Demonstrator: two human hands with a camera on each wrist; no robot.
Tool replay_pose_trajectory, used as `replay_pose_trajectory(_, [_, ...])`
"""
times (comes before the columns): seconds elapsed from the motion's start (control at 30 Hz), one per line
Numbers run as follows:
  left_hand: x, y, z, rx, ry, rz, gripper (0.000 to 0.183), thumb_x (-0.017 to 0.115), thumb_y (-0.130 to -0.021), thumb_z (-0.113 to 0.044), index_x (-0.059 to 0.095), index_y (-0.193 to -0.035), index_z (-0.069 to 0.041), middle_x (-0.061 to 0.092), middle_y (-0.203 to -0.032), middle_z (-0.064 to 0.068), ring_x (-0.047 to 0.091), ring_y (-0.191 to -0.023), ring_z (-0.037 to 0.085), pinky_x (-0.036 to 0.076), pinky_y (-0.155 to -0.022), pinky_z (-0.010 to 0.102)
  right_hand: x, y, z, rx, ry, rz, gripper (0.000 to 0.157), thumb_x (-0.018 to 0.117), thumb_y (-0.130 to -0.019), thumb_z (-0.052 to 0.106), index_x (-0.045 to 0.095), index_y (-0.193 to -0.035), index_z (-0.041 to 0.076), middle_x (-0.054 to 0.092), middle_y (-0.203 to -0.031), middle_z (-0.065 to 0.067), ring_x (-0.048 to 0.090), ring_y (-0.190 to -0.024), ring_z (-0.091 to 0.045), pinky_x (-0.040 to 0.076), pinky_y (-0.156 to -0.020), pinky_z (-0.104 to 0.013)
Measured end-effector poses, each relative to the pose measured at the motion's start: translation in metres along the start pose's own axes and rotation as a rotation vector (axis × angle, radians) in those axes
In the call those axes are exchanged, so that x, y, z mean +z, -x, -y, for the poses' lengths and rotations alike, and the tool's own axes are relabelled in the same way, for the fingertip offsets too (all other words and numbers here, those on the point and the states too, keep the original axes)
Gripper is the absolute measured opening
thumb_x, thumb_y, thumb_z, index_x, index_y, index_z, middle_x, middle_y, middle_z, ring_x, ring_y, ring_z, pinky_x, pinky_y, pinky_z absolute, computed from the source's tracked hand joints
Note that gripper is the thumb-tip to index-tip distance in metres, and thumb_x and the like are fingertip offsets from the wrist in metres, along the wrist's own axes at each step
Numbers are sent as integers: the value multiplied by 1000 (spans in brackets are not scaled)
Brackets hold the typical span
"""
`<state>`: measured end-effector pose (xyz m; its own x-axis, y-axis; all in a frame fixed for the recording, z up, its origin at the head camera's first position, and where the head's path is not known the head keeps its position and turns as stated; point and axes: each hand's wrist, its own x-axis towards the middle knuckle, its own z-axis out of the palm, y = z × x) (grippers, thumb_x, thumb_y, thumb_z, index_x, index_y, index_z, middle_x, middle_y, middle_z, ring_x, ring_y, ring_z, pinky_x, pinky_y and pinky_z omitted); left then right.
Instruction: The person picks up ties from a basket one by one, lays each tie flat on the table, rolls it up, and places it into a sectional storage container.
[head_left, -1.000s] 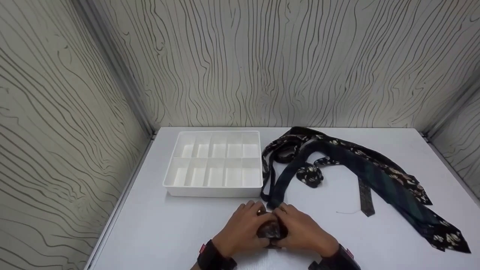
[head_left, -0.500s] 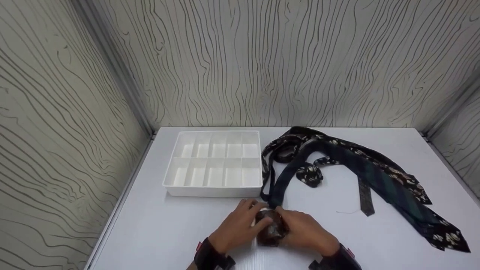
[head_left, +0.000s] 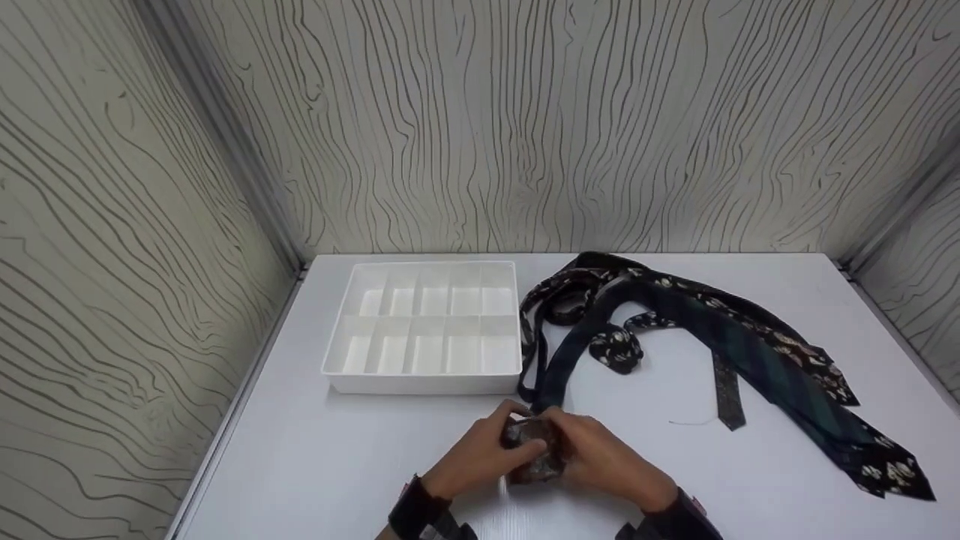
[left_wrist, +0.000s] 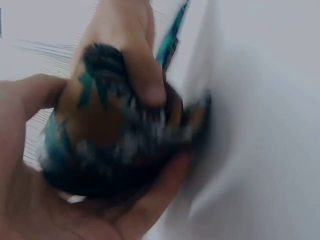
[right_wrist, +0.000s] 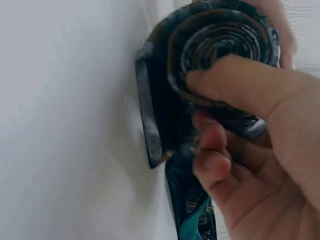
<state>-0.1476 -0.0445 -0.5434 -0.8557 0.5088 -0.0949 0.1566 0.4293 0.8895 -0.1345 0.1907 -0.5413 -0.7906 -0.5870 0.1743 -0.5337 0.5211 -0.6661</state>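
Left hand (head_left: 484,448) and right hand (head_left: 606,459) grip a rolled tie (right_wrist: 215,40), fingers curled, near the front-right corner of the white tray (head_left: 424,385).
Winding seems nearly done; the next move calls for snugly wrapping its loose end (right_wrist: 148,120). Other ties (head_left: 772,369) lie right of the tray.

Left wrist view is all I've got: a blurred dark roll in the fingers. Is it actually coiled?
Observer: Yes. The right wrist view shows the side of the dark roll, a spiral of many layers, with the thumb of the right hand against it.
Operator: Any container around?
Observer: The head view shows a white tray, two rows of five compartments, beyond the hands and to their left.
Operator: And right of the tray?
Observer: A green-striped tie stretched out among floral ones, plus a small floral bundle; rolled or just bunched, I can't tell.
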Motion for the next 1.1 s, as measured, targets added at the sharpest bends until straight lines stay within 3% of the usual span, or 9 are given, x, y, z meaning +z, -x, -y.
replay_pose_trajectory(0.13, [-1, -1, -2, 9, 77, -49, 57, 78, -90, -48, 56, -136, -22, 70, -125, 4, 67, -108, 13, 58, -90, 34, 0, 2, 1, 5, -1, -31, 75, 85, -78, 6, 55, -144, 21, 64, -135, 1, 65, -119, -17, 59, -100, -41])
replay_pose_trajectory(0.3, [-4, -1, -5, 40, 104, -93, 66, 80, -89, -43, 51, -143, -18, 66, -132, 8, 65, -115, 19, 57, -95, 39, -3, 0, 1, 81, -23, -47, 91, 86, -87, 42, 39, -162, 24, 41, -156, -3, 50, -140, -27, 52, -110, -52])
replay_pose_trajectory(0.37, [-4, 0, -7, 57, 109, -105, 66, 80, -89, -42, 51, -144, -18, 66, -135, 7, 65, -119, 20, 55, -101, 41, -4, -1, 1, 128, -83, -53, 90, 83, -88, 51, 39, -162, 24, 42, -158, -4, 50, -141, -28, 52, -111, -50])
replay_pose_trajectory(0.57, [-7, 3, -12, 103, 141, -120, 69, 84, -87, -35, 50, -145, -20, 67, -137, 4, 63, -126, 21, 49, -111, 43, -10, -6, 2, 168, -278, -63, 73, 84, -90, 40, 49, -151, 20, 64, -145, -3, 63, -125, -18, 55, -101, -34])
replay_pose_trajectory(0.77, [-15, 2, -17, 102, 116, -157, 71, 89, -82, -36, 59, -144, -19, 70, -134, 1, 66, -124, 19, 50, -109, 42, -11, -13, 8, 146, -290, -135, 74, 89, -86, 36, 53, -148, 18, 66, -141, -1, 62, -128, -14, 55, -102, -34])
replay_pose_trajectory(0.97, [-26, -1, -24, 109, 55, -258, 59, 89, -78, -26, 66, -130, -15, 72, -123, 0, 67, -115, 18, 54, -101, 37, -13, -22, 10, 82, -307, -179, 68, 82, -94, 27, 50, -152, 15, 64, -145, -4, 60, -132, -11, 54, -108, -33])
replay_pose_trajectory(1.1, [-40, -3, -29, 110, 41, -370, 54, 88, -78, -22, 65, -125, -12, 74, -119, 3, 68, -111, 19, 55, -99, 39, -13, -32, 7, 54, -321, -247, 55, 72, -101, 14, 50, -152, 7, 63, -143, -13, 63, -128, -20, 55, -104, -33])
